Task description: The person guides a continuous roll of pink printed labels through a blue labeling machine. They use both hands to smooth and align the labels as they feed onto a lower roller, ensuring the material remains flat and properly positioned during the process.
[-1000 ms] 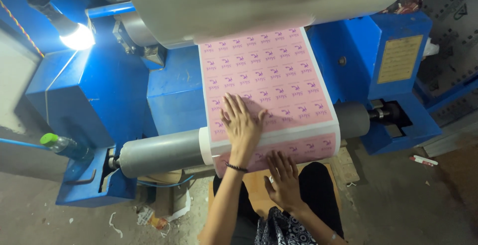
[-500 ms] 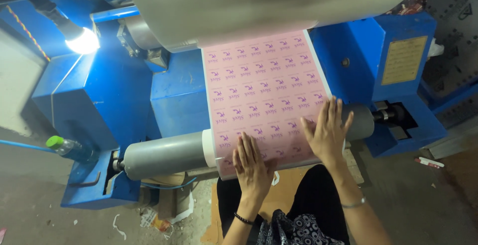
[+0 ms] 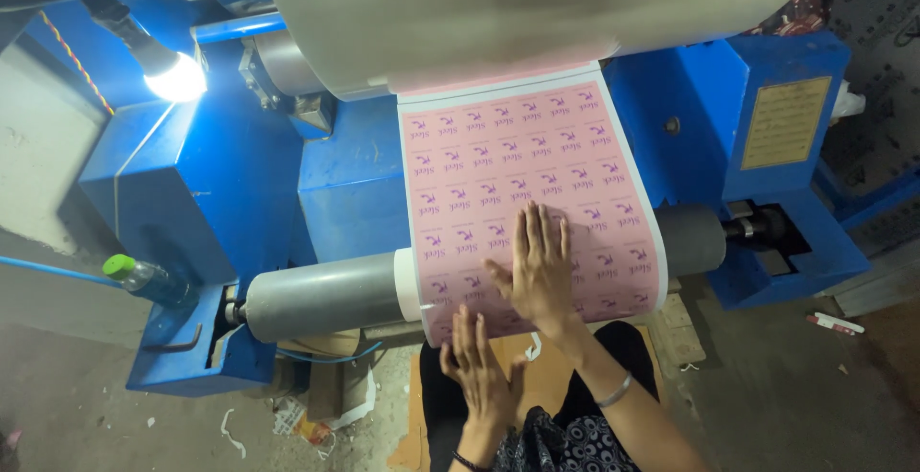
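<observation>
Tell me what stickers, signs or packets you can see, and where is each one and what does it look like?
Pink printed label sheet: wide band with white edges and rows of small purple marks, running over the grey metal roller; the right hand lies flat on it, and the left hand is at its lower edge.
Yellow rectangular plate: on the blue machine housing, upper right, with fine dark print.
Clear plastic bottle with green cap: left side, plain.

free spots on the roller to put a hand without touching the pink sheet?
Bare grey roller left of the pink printed sheet, up to the blue housing; a shorter bare stub at the right end. The middle is crowded: right hand flat on the sheet, left hand at its lower edge.
</observation>
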